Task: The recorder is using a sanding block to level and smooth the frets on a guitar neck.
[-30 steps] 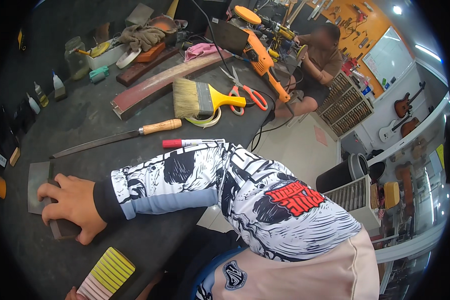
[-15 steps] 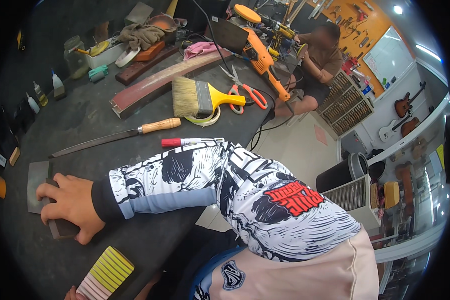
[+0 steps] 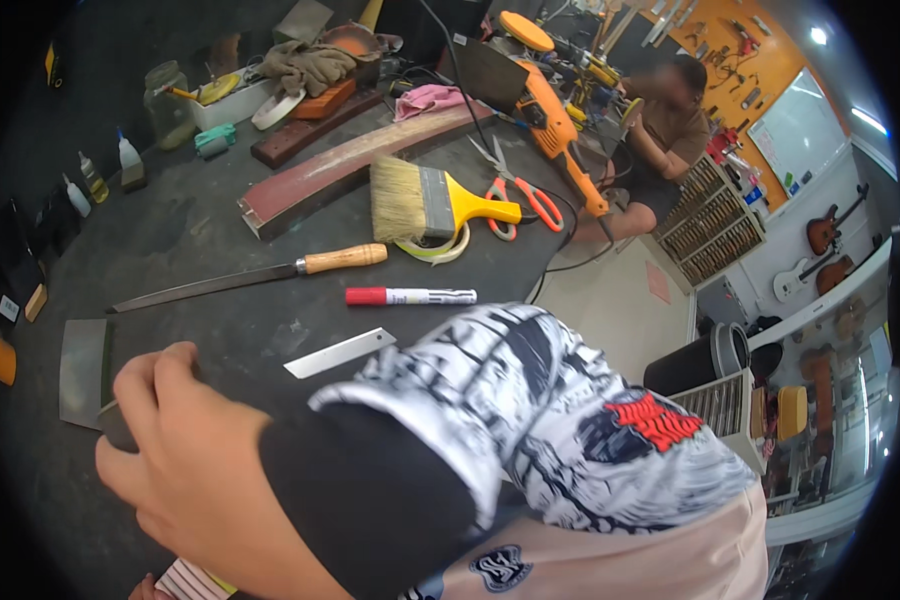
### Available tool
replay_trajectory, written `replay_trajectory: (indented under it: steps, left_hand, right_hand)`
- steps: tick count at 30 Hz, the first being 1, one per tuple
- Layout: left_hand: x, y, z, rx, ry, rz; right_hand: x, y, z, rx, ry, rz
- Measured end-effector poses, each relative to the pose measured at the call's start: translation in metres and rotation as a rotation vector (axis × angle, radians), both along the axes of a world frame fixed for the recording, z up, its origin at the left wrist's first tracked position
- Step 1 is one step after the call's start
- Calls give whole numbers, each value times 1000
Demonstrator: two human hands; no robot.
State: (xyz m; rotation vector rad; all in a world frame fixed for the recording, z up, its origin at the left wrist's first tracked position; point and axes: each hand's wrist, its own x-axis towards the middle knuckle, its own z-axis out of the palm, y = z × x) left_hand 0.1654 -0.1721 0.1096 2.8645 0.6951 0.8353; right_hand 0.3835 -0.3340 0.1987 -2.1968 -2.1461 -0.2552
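Note:
My right hand (image 3: 195,445) is in the left foreground, its fingers curled over a dark block (image 3: 118,425). Most of that block is hidden under the hand. Just beyond the fingertips lies a flat grey plate (image 3: 83,370) on the dark bench. At the lower edge, a few fingertips of my left hand (image 3: 146,588) rest against a pale striped, ridged block (image 3: 192,580), mostly covered by my right wrist. A silver slant-ended metal strip (image 3: 340,352) sits by my right sleeve, with a red-capped marker (image 3: 410,297) above it.
A wooden-handled file (image 3: 250,275), wide paintbrush (image 3: 440,200), tape roll (image 3: 440,248) and scissors (image 3: 515,190) lie across the bench. Behind are a long wooden bar (image 3: 360,165), glue bottles (image 3: 128,150) and an orange power tool (image 3: 560,130). Another person (image 3: 670,120) sits beyond.
My right hand and forearm have come closer and larger in view, with the wrist raised, hiding most of the striped block. The metal strip has come out from behind the sleeve.

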Motion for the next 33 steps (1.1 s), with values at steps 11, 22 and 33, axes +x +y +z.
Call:
replay_trajectory:
  steps: [11, 22, 33]
  left_hand:
    - [195, -106, 43, -552, -172, 214]
    - [15, -21, 6, -155, 180, -165]
    - [-40, 20, -22, -51, 112, 61]
  right_hand:
    - [21, -35, 5, -39, -56, -168]
    - [40, -28, 8, -120, -110, -266]
    - [31, -13, 9, -121, -203, -316]
